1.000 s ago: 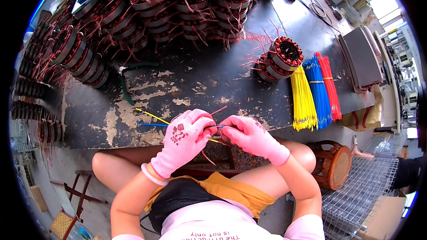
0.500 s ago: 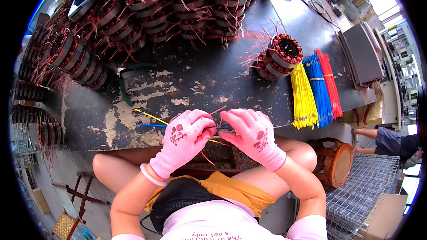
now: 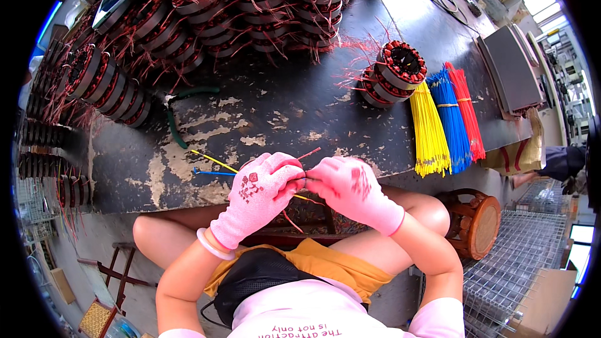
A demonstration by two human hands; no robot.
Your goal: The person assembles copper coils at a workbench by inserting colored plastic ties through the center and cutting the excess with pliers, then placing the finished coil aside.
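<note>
Both my hands wear pink gloves and meet over the near edge of the worn black table [image 3: 282, 100]. My left hand [image 3: 256, 197] is closed round a yellow wire [image 3: 214, 161] and a blue wire [image 3: 214, 173], whose ends stick out to its left. A thin reddish wire [image 3: 310, 153] pokes up between the hands, and another hangs below them. My right hand [image 3: 357, 194] pinches at the wires, its fingertips touching those of the left. The exact joint between the fingers is hidden.
Stacks of copper-wound stator cores [image 3: 256, 6] fill the back left. Two more stators [image 3: 400, 66] stand right of centre, beside yellow [image 3: 429, 131], blue [image 3: 452, 119] and red [image 3: 468, 112] wire bundles. Green-handled pliers [image 3: 171, 119] lie at left. A wooden stool [image 3: 482, 228] stands by my right knee.
My right hand has turned and its fingers have closed in against the left fingertips. The left hand stays nearly still. A person at the far right has shifted position.
</note>
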